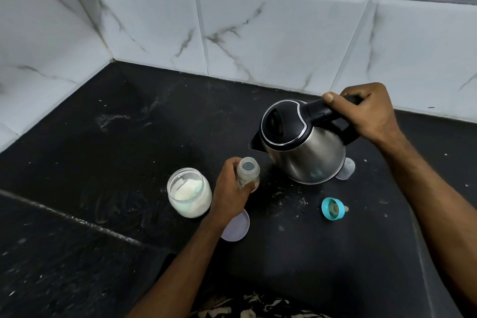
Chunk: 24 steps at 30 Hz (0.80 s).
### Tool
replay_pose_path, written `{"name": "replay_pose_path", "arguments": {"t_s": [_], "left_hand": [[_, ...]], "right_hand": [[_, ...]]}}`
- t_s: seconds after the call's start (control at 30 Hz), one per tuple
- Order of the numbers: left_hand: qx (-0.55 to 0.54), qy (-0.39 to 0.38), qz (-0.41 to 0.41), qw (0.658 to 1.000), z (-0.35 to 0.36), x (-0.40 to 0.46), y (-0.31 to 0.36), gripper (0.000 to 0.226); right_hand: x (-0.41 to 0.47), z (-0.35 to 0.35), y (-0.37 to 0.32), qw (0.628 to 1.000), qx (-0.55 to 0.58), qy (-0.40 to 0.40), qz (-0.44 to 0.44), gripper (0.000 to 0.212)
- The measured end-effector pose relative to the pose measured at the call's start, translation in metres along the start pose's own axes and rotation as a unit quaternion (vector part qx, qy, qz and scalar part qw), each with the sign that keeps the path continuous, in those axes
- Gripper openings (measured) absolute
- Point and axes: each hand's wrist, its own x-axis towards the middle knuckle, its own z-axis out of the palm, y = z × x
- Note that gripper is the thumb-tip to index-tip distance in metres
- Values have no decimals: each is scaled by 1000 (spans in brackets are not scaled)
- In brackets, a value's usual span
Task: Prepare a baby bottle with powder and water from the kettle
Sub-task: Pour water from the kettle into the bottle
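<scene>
1 head-worn wide-angle view looks steeply down, close over a dark countertop (129,162), apparently facing a tiled corner.

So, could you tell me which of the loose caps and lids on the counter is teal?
The teat ring, lying right of the bottle. The flat lid under the left wrist is lilac, and the dome cap behind the kettle is clear.

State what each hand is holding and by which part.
The left hand grips the open baby bottle around its body. The right hand holds the kettle by its black handle.
</scene>
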Motion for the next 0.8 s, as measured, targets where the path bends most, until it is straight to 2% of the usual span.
{"name": "replay_pose_path", "arguments": {"t_s": [0.8], "left_hand": [[2,-3,8,1000,0,1,-5,55]], "right_hand": [[2,1,-16,995,-90,-28,-21,83]]}}
